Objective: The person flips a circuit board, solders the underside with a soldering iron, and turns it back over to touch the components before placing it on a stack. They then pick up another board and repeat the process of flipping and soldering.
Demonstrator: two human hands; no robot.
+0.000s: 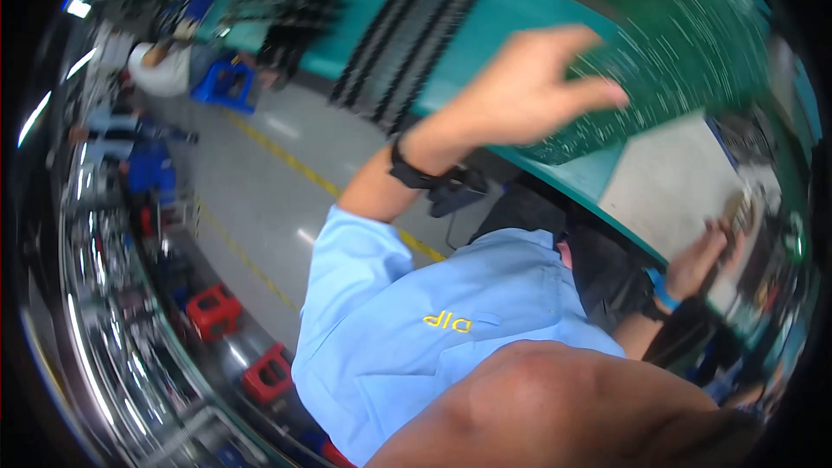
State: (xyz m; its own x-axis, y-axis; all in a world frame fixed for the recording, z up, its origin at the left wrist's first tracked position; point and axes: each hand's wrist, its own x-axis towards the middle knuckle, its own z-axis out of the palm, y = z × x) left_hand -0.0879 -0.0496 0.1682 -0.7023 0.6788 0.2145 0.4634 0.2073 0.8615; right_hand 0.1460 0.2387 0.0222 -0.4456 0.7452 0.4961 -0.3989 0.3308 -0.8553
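Observation:
My left hand point(520, 91) is raised, with a black strap on its wrist. Its fingers and thumb close on the edge of a large green circuit board point(685, 61), which is blurred by motion. My right hand point(698, 260), with a blue band at the wrist, rests low on the right at the edge of a pale grey mat point(672, 186). Its fingers curl near a small blurred object point(737, 208); whether they grip it is unclear. My light blue shirt point(416, 321) fills the lower middle.
A teal worktable point(511, 13) carries dark rows of parts point(407, 26). A grey floor with yellow lines point(286, 156) lies left. Another person in a white top point(160, 69) sits by a blue stool point(227, 82). Red stools point(212, 312) stand at lower left.

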